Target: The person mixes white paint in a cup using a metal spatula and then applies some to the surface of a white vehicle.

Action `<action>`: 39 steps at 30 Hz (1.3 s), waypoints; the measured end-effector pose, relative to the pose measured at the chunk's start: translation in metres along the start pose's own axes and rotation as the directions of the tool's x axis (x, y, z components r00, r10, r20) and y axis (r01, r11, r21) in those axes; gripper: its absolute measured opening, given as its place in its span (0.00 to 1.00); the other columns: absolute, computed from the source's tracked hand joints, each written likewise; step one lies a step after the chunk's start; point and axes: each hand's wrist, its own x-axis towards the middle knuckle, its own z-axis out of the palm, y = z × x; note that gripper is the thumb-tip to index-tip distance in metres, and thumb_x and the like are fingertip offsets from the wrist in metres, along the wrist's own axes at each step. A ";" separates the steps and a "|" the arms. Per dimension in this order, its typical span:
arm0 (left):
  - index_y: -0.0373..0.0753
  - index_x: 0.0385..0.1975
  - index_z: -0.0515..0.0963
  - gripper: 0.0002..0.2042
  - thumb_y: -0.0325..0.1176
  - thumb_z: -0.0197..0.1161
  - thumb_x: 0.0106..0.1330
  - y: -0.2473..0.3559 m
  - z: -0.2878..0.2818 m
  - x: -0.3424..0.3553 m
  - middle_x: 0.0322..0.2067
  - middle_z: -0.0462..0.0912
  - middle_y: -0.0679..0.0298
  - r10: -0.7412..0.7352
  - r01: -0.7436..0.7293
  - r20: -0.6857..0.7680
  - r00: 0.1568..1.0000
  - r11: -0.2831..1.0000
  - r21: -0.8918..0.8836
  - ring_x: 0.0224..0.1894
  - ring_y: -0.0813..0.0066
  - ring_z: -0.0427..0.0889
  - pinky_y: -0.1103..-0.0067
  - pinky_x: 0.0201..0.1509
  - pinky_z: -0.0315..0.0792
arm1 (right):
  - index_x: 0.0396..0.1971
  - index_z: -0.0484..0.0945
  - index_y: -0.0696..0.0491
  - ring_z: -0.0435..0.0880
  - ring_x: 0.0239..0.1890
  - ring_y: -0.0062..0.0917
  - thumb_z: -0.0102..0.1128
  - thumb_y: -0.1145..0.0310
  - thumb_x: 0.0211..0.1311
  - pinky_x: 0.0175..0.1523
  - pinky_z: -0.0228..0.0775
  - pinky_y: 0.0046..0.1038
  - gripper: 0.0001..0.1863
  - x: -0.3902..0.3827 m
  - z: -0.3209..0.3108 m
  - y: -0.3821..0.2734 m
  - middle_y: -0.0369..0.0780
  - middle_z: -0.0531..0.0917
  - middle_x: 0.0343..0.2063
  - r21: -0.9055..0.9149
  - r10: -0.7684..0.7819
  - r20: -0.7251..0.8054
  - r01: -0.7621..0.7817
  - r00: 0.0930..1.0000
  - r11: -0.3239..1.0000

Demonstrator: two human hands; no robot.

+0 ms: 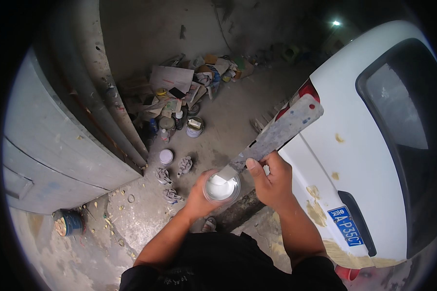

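Note:
My left hand (199, 196) wraps round a clear plastic cup (233, 194) that contains white paint (220, 192). Between the thumb and fingers of my right hand (274, 181) is a long, flat, paint-stained metal strip (282, 127) with a rounded far end. The strip slants across from upper right to lower left. Its lower end, coated white, reaches into the cup; whether it touches the bottom is hidden.
A white van (335, 111) with tan filler patches (316, 213) stands close on the right. Several spray guns (184, 166) and a paint can (194, 128) sit on the floor ahead. Cardboard and rubbish (172, 80) lie beyond, a bucket (68, 222) at left beside a grey panel (68, 160).

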 end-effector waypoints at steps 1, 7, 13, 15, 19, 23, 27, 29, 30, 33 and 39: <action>0.37 0.57 0.67 0.38 0.35 0.80 0.44 0.003 0.001 0.001 0.52 0.75 0.55 0.011 -0.009 -0.044 0.999 0.998 0.057 0.54 0.60 0.77 0.70 0.57 0.71 | 0.29 0.74 0.58 0.79 0.21 0.26 0.62 0.67 0.61 0.29 0.70 0.27 0.10 -0.010 0.005 0.000 0.39 0.80 0.20 0.044 0.006 -0.050 -0.004 0.999 0.999; 0.37 0.56 0.68 0.37 0.37 0.79 0.45 -0.002 -0.004 -0.002 0.51 0.74 0.53 0.032 0.009 -0.191 0.981 0.977 0.213 0.53 0.55 0.77 0.68 0.56 0.72 | 0.32 0.75 0.60 0.78 0.24 0.21 0.57 0.77 0.60 0.32 0.70 0.21 0.03 -0.006 0.005 -0.019 0.39 0.80 0.23 0.417 0.110 -0.208 -0.013 0.972 0.909; 0.35 0.58 0.66 0.40 0.35 0.80 0.43 0.000 -0.015 0.000 0.54 0.73 0.54 -0.043 0.043 0.008 0.999 0.999 -0.002 0.56 0.62 0.74 0.70 0.60 0.69 | 0.34 0.77 0.59 0.81 0.25 0.28 0.64 0.65 0.61 0.32 0.71 0.27 0.12 -0.008 0.008 -0.008 0.41 0.82 0.23 0.200 -0.343 0.203 0.304 0.917 0.931; 0.34 0.58 0.66 0.42 0.34 0.81 0.41 0.001 -0.028 -0.004 0.55 0.72 0.55 -0.086 0.093 0.125 0.988 0.994 -0.053 0.58 0.66 0.72 0.71 0.62 0.66 | 0.35 0.77 0.59 0.81 0.26 0.28 0.63 0.64 0.62 0.32 0.71 0.27 0.12 -0.010 -0.014 0.002 0.40 0.82 0.23 0.265 -0.144 0.264 0.072 0.954 0.961; 0.35 0.59 0.67 0.42 0.33 0.82 0.40 0.008 -0.036 0.006 0.55 0.73 0.59 -0.203 0.258 0.394 0.897 0.962 -0.093 0.59 0.69 0.72 0.73 0.64 0.65 | 0.32 0.77 0.58 0.81 0.25 0.31 0.63 0.63 0.63 0.31 0.70 0.28 0.12 0.011 -0.011 -0.007 0.42 0.81 0.22 0.198 0.037 0.168 -0.070 0.985 0.978; 0.37 0.60 0.67 0.42 0.35 0.81 0.41 0.005 -0.043 0.002 0.54 0.75 0.60 -0.155 0.231 0.479 0.864 0.967 -0.104 0.58 0.70 0.73 0.73 0.64 0.65 | 0.37 0.79 0.59 0.80 0.33 0.21 0.60 0.68 0.66 0.39 0.71 0.25 0.09 -0.012 -0.002 -0.012 0.41 0.82 0.28 0.267 -0.310 0.438 0.207 0.844 0.941; 0.37 0.60 0.67 0.42 0.34 0.81 0.41 0.013 -0.046 0.004 0.56 0.73 0.61 -0.151 0.230 0.506 0.849 0.969 -0.096 0.59 0.70 0.71 0.73 0.66 0.63 | 0.38 0.77 0.61 0.79 0.33 0.20 0.60 0.71 0.65 0.39 0.71 0.24 0.09 0.001 -0.029 -0.001 0.39 0.83 0.31 0.371 0.135 0.271 -0.232 0.953 0.899; 0.37 0.60 0.67 0.42 0.34 0.81 0.41 0.013 -0.042 0.004 0.56 0.73 0.61 -0.226 0.349 0.560 0.797 0.929 -0.121 0.60 0.70 0.71 0.73 0.66 0.63 | 0.27 0.74 0.59 0.77 0.21 0.27 0.64 0.67 0.61 0.28 0.66 0.29 0.12 0.004 -0.005 -0.016 0.42 0.76 0.18 0.142 -0.011 0.206 -0.019 0.978 0.990; 0.37 0.60 0.67 0.42 0.34 0.81 0.41 0.012 -0.044 0.004 0.56 0.73 0.61 -0.225 0.349 0.572 0.789 0.930 -0.115 0.60 0.70 0.71 0.73 0.66 0.63 | 0.28 0.75 0.59 0.78 0.22 0.27 0.64 0.67 0.61 0.29 0.67 0.28 0.11 0.004 0.002 -0.026 0.41 0.77 0.19 0.150 -0.173 0.284 0.134 0.943 0.980; 0.37 0.60 0.67 0.42 0.33 0.81 0.40 0.014 -0.049 0.003 0.56 0.73 0.61 -0.209 0.320 0.563 0.800 0.942 -0.104 0.60 0.70 0.71 0.73 0.66 0.64 | 0.30 0.77 0.58 0.80 0.24 0.26 0.63 0.68 0.62 0.31 0.70 0.26 0.09 -0.010 -0.016 -0.018 0.41 0.80 0.22 0.290 -0.201 0.369 0.093 0.908 0.952; 0.37 0.60 0.68 0.44 0.33 0.82 0.37 0.007 -0.038 0.004 0.56 0.74 0.61 -0.204 0.368 0.543 0.814 0.906 -0.211 0.59 0.70 0.72 0.73 0.65 0.64 | 0.31 0.78 0.58 0.82 0.27 0.31 0.63 0.68 0.62 0.34 0.72 0.26 0.08 0.003 -0.009 -0.025 0.40 0.83 0.25 0.110 -0.069 0.312 0.036 0.948 0.993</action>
